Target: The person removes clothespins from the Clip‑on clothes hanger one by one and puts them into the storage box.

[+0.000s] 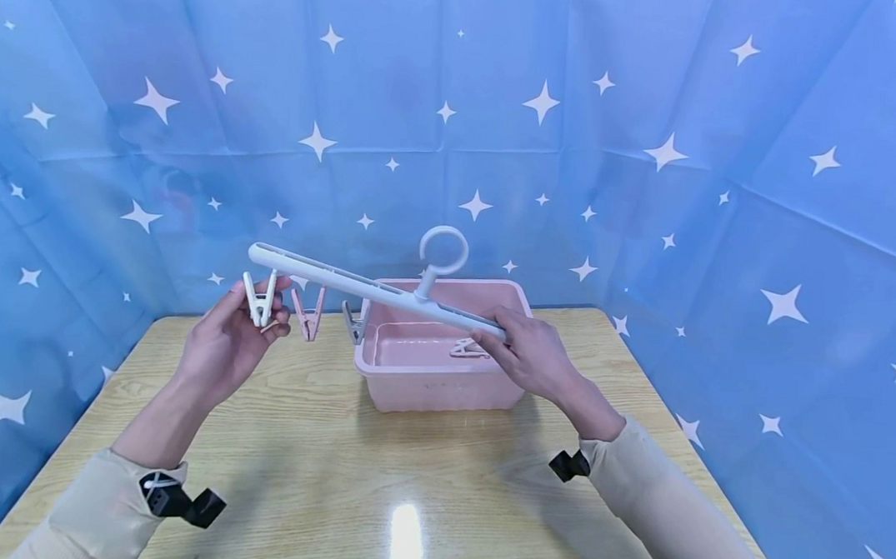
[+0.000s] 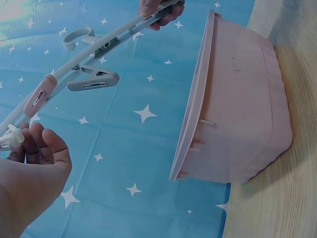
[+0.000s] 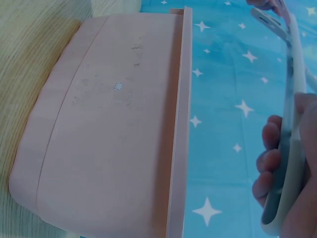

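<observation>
The hanger point(image 1: 343, 282) is lying in the air between the two hands, above the table, and its right part is crossing over the tub point(image 1: 443, 392). In the head view its long axis is slanting from upper left down to lower right, and the hook point(image 1: 429, 276) is pointing up. The right hand point(image 1: 523, 349) is gripping the lower end, with fingers curling around the bar. The left hand point(image 1: 229, 341) is standing just below the other end — its fingers are pinching the white clip point(image 1: 262, 305), which is hanging there. So the left hand is the nearer one to this clip, while the right is holding well apart from it. Between them, the pink clip point(image 1: 309, 319) is hanging next along the bar, then the grey clip point(image 1: 353, 324) — this one beside the tub's left rim, in the head view.
</observation>
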A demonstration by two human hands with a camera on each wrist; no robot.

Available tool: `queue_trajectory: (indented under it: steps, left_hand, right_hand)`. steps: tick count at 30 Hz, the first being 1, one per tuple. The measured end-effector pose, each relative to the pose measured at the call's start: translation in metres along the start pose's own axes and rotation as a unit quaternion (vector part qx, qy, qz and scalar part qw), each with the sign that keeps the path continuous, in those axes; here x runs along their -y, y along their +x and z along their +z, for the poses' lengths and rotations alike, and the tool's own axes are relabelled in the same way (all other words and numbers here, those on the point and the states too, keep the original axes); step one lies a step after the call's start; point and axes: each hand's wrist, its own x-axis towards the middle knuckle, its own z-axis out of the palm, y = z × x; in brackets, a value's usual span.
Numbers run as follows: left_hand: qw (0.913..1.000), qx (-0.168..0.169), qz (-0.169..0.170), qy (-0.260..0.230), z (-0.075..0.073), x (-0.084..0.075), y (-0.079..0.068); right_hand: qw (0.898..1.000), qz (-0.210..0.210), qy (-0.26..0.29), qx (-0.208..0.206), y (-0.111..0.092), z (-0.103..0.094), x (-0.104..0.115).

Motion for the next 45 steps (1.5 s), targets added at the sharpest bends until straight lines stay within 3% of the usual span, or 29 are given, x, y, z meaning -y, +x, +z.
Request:
queue_trajectory:
  steps: [5, 10, 18, 25, 31, 40, 43, 45]
  left_hand:
    - [0.9980, 0.040, 0.005, -0.048, -0.001, 0.002, 0.001]
    - [0.9905, 0.078, 0.009, -0.113, -0.002, 0.004, 0.001]
    - [0.9912, 0.081, 0.015, -0.104, -0.002, 0.002, 0.001]
    - [0.9976, 0.038, 0.027, -0.051, 0.004, 0.003, 0.001]
    - [0.9971, -0.039, 0.063, 0.016, 0.008, 0.007, 0.002]
    - [0.9756, -0.131, 0.109, 0.138, 0.014, 0.011, 0.001]
    - [0.9632, -0.169, 0.120, 0.171, 0.016, 0.012, 0.002]
    - [0.9501, -0.198, 0.125, 0.206, 0.017, 0.012, 0.003]
  right_hand:
    - [1.000, -0.001, 0.003, -0.002, 0.000, 0.000, 0.000]
    - [1.000, -0.001, 0.003, -0.002, 0.000, 0.000, 0.000]
    - [1.000, 0.003, 0.008, 0.004, 0.000, 0.000, -0.002]
    - [1.000, 0.002, 0.011, 0.008, -0.001, 0.000, -0.002]
    - [1.000, 0.000, 0.008, 0.011, -0.001, 0.000, -0.002]
    - [1.000, -0.007, 0.013, 0.015, -0.001, -0.002, -0.001]
    - [1.000, -0.006, 0.014, 0.020, -0.001, -0.003, 0.000]
    - [1.000, -0.005, 0.015, 0.022, -0.001, -0.004, 0.001]
